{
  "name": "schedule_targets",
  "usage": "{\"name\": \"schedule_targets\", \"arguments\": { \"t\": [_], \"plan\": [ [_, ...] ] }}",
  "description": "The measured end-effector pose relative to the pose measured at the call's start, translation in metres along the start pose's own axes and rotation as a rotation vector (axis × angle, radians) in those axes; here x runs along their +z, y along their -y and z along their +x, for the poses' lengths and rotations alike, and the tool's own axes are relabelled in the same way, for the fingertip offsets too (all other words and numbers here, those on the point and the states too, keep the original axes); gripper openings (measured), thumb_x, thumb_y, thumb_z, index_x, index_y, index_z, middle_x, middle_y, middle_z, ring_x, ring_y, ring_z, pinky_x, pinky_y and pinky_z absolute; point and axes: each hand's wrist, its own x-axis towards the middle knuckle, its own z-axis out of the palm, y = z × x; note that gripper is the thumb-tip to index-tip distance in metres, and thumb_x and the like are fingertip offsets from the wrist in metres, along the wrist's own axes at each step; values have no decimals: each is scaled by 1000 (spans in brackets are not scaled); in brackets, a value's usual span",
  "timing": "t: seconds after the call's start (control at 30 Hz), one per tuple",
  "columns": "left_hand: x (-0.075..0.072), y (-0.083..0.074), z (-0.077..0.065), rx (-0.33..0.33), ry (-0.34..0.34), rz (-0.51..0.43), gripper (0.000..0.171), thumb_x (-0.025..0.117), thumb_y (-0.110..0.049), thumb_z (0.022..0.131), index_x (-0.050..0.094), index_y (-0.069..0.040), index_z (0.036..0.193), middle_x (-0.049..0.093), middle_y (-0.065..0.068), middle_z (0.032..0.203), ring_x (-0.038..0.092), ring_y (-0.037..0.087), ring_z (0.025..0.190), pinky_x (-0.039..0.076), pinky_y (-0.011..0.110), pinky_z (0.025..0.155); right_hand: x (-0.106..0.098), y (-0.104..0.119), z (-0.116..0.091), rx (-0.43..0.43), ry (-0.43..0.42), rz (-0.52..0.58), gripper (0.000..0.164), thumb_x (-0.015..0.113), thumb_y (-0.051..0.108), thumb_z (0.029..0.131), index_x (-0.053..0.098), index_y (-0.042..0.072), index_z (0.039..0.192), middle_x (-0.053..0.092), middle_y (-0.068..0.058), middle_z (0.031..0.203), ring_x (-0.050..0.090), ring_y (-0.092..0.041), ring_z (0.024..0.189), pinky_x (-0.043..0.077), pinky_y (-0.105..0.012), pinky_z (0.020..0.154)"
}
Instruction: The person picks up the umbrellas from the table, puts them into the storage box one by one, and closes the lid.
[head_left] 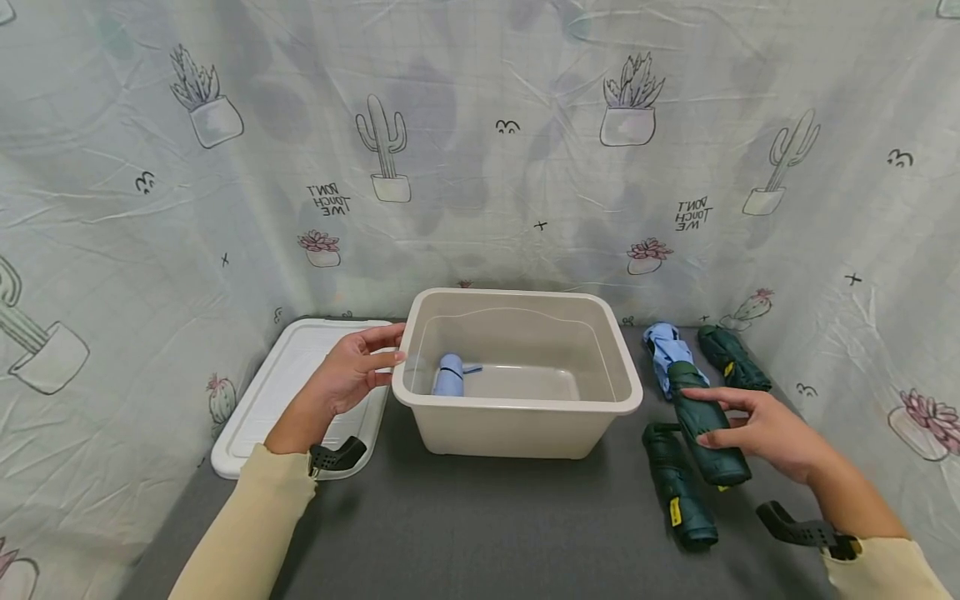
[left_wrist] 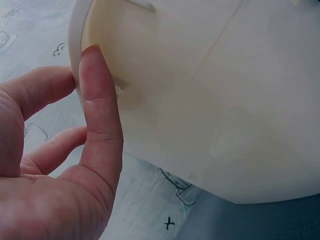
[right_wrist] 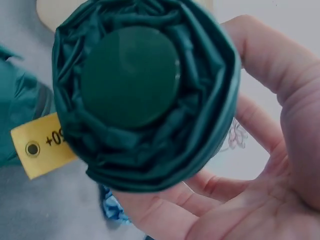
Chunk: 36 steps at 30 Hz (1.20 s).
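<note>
My left hand (head_left: 352, 371) pinches the left rim of a beige plastic bin (head_left: 510, 433), thumb and fingers on either side of it in the left wrist view. Inside the bin, toward its left, a blue folded umbrella (head_left: 450, 377) with a strap lies partly hidden by the front wall. On the right, my right hand (head_left: 780, 429) grips a dark green folded umbrella (head_left: 723, 462), which appears raised above the table. The right wrist view shows the round end (right_wrist: 130, 77) of this umbrella and a yellow tag (right_wrist: 40, 145) beside it.
Near the held umbrella lie another green folded umbrella (head_left: 678, 487), a blue one (head_left: 663, 346) partly covered, and a third green one (head_left: 731, 358) farther back. A white lid (head_left: 258, 417) lies left of the bin on the grey table (head_left: 480, 525). Patterned curtains (head_left: 480, 167) surround it.
</note>
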Motion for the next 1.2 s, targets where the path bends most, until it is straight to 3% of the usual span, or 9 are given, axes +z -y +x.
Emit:
{"name": "schedule_targets", "arguments": {
  "t": [0.23, 0.43, 0.7, 1.0, 1.2],
  "plan": [
    [1, 0, 0, -5, 2, -4, 62, 71, -8, 96, 45, 1, 152, 61, 2, 113, 70, 19, 102, 63, 38, 85, -1, 17, 3, -29, 16, 10, 68, 77, 14, 90, 50, 15, 152, 42, -32, 140, 69, -21, 98, 64, -45, 79],
    [1, -1, -1, -4, 0, -9, 63, 71, -7, 96, 44, 2, 152, 61, 3, 114, 69, 17, 100, 64, 35, 83, 0, 33, 4, -95, -12, 35, 67, 77, 7, 89, 52, 13, 151, 52, -17, 125, 68, -20, 97, 64, -46, 78],
    [2, -2, -2, -11, 0, -20, 64, 72, -6, 95, 44, 1, 153, 61, 3, 114, 70, 18, 102, 63, 37, 85, 3, 54, 6, -113, 8, 87, 67, 74, 5, 91, 49, 15, 153, 48, -16, 128, 67, -19, 101, 64, -43, 82],
    [2, -1, -2, -15, -1, -16, 64, 72, -8, 95, 45, 1, 152, 61, 5, 117, 70, 20, 104, 61, 42, 90, 6, 75, 13, -116, 39, 173, 63, 69, 0, 94, 51, 20, 150, 57, -7, 128, 68, -22, 106, 64, -42, 85],
    [3, -1, -2, -12, -2, -21, 62, 70, -6, 97, 44, 2, 153, 61, 5, 117, 70, 19, 103, 63, 37, 86, 12, 95, 19, -97, 43, 210, 64, 71, 3, 94, 49, 19, 151, 45, -13, 139, 69, -20, 105, 63, -42, 86]
  ]
}}
